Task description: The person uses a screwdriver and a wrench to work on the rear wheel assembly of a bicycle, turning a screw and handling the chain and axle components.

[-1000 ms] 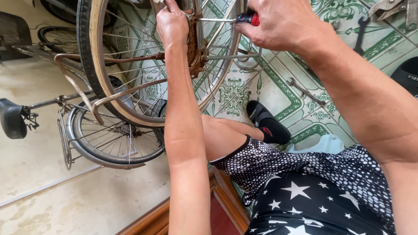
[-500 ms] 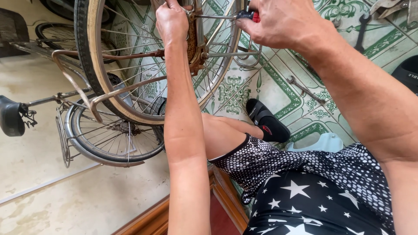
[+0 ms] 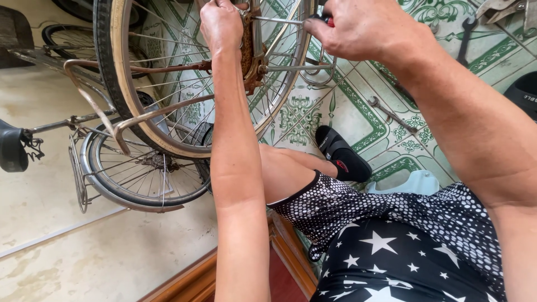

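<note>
Left hand [image 3: 221,25]: raised to the hub [image 3: 253,47] of the wheel [image 3: 168,106], fingers curled tight on something small at the rusty sprocket; what they pinch is hidden by the hand.
Right hand [image 3: 363,25]: fist closed round a red-handled screwdriver [image 3: 291,21], fingers pressed together on the handle.
Screwdriver: lies level, its thin shaft pointing left through the spokes to the hub, the tip just beside the left fingers.
Wheel: upright, tan tyre, rusty frame stays crossing it; a second wheel [image 3: 142,173] with a rack lies low behind it.
Floor [image 3: 347,106]: green patterned tiles; a wrench [image 3: 391,114] lies on them, well apart from the hands.
Foot: in a black sandal [image 3: 341,152] on the tiles, under the right arm.
Saddle [image 3: 11,148]: black, at the left edge.
</note>
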